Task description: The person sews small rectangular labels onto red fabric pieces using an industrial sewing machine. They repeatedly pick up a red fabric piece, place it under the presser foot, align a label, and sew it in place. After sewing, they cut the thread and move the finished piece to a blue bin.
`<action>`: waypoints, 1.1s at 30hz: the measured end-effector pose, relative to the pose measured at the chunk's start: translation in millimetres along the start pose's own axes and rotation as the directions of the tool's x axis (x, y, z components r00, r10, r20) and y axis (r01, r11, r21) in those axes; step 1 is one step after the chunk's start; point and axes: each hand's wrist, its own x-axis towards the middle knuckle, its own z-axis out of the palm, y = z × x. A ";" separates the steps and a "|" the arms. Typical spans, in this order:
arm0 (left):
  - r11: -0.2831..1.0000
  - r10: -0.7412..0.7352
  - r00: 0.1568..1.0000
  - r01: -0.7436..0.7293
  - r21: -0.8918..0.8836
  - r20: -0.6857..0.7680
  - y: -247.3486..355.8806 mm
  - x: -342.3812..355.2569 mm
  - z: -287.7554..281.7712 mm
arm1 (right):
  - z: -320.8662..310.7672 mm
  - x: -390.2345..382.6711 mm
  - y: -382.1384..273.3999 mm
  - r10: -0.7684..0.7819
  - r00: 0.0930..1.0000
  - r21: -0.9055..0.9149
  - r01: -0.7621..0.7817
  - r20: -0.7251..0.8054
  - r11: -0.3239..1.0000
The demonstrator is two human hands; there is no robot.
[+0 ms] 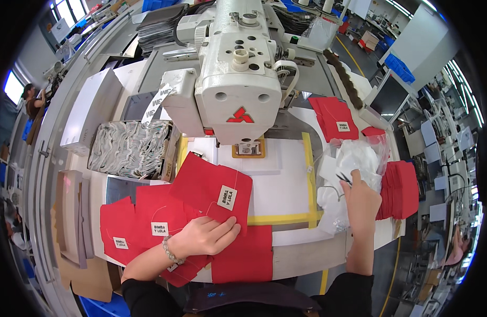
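My left hand (209, 236) is closed on the lower edge of a red fabric piece (206, 179) bearing a white printed label (226, 196). More labelled red pieces (124, 222) lie overlapping beneath and left of it, with a plain red piece (242, 256) below. My right hand (359, 201) grips small metal snips (344, 178), blades pointing up-left, over a clear plastic bag of white material (336, 214). A stack of red pieces (399, 190) sits just right of that hand. Above the middle stands a white sewing machine (235, 84), its work plate (277, 190) edged with yellow tape.
A box of folded strips (127, 149) and a long white box (89, 108) sit left. More red pieces (330, 116), a small dark screen (388, 98) and blue crates (399, 67) are right. Other people work at the far left (32, 103) and far right (454, 248).
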 end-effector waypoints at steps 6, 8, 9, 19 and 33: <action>0.997 0.064 0.997 -0.062 0.039 -0.054 -3.1 6.8 0.3 | -15.1 2.9 28.1 0.066 0.933 0.021 -0.063 -0.354 0.998; 0.996 0.077 0.995 -0.074 0.054 -0.058 -2.8 8.2 -2.2 | -24.8 2.9 28.3 0.023 0.884 0.059 0.005 -0.467 0.998; 0.995 0.078 0.996 -0.075 0.064 -0.046 -1.4 8.0 -3.1 | -27.7 3.4 25.3 0.004 0.854 0.079 0.044 -0.520 0.996; 0.993 0.104 0.994 -0.102 0.062 -0.026 11.5 9.5 -15.8 | 21.7 50.8 -78.7 -0.634 0.522 0.187 0.834 -0.570 0.519; 0.999 0.017 0.999 -0.016 0.038 -0.031 7.5 -4.4 -25.3 | 68.4 75.0 -150.8 -0.674 0.427 0.270 0.904 -0.603 0.331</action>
